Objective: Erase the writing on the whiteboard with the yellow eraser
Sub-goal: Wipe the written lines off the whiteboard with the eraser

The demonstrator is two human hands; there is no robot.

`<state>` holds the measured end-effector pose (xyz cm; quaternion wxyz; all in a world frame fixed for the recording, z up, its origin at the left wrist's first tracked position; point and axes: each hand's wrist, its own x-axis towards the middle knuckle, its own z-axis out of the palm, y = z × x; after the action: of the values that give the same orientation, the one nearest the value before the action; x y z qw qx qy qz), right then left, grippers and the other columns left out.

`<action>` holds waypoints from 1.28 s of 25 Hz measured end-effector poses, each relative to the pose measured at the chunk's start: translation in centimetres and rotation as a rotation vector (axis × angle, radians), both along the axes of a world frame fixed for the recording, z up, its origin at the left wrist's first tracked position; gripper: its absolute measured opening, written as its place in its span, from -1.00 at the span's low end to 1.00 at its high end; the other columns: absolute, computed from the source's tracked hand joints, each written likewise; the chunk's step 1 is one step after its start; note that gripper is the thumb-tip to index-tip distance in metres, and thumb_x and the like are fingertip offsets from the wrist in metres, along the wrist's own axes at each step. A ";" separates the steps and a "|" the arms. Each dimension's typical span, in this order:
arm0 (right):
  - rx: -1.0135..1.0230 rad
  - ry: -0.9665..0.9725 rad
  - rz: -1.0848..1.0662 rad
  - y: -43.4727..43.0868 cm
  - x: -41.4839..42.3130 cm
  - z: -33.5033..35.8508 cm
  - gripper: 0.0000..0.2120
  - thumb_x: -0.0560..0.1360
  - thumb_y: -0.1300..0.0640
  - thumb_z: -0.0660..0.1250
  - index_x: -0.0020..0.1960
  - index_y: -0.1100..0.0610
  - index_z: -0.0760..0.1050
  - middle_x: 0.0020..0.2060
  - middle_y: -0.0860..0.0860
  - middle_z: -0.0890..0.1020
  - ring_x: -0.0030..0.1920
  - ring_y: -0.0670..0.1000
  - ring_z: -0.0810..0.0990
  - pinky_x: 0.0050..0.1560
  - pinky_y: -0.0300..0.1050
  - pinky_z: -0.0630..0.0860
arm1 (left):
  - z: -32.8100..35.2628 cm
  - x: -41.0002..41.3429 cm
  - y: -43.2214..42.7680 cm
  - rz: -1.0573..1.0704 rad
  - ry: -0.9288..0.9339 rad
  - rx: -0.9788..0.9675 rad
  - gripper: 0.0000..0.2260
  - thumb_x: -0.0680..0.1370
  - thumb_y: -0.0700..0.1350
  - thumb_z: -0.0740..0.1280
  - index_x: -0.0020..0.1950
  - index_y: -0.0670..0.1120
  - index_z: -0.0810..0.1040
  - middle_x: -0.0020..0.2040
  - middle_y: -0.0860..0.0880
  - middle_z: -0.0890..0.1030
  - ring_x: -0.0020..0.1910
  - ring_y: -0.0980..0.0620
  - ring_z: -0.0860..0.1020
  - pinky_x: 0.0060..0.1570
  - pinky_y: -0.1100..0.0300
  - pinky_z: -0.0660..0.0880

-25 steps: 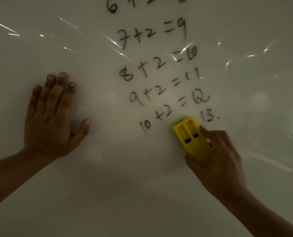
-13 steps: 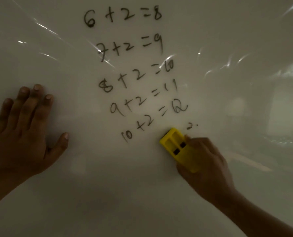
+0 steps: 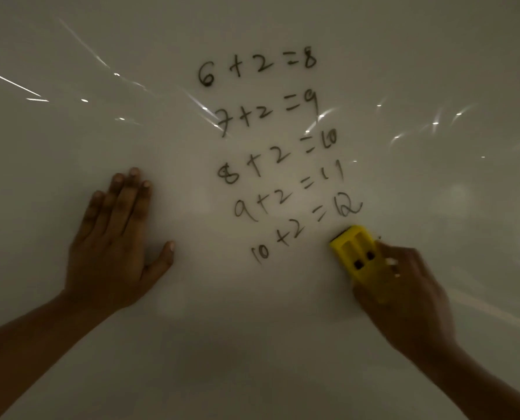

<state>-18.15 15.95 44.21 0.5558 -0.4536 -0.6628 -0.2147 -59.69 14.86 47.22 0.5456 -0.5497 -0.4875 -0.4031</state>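
The whiteboard (image 3: pixel 283 344) fills the whole view. Black handwritten sums (image 3: pixel 278 153) run down its middle, from "6+2=8" at the top to "10+2" at the bottom. My right hand (image 3: pixel 410 298) grips the yellow eraser (image 3: pixel 357 256) and presses it flat on the board just right of "10+2", under the "12". My left hand (image 3: pixel 116 247) lies flat on the board to the left of the writing, fingers together and thumb out, holding nothing.
Bright streaks of reflected light (image 3: pixel 13 81) cross the upper board on both sides of the writing. Bare board surface lies below both hands and to the far right.
The "13." to the right of the bottom line has been wiped away; only a tiny mark shows beside the eraser. The eraser stays in my right hand near that spot.
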 end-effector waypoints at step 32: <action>0.195 -0.225 -0.092 -0.2 -5.2 4.0 -0.57 0.21 -0.05 0.48 0.02 0.05 0.49 -0.20 0.10 0.52 -0.23 0.24 0.50 -0.30 0.04 0.49 | 5.1 3.0 1.6 -0.042 -0.035 0.035 -0.31 0.62 0.15 0.09 0.67 -0.18 0.07 0.69 -0.17 0.11 0.68 -0.11 0.05 0.67 0.02 -0.05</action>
<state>-23.32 15.73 48.20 0.5090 -0.4006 -0.6753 -0.3527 -56.67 16.43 52.37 0.5380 -0.5430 -0.4782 -0.4325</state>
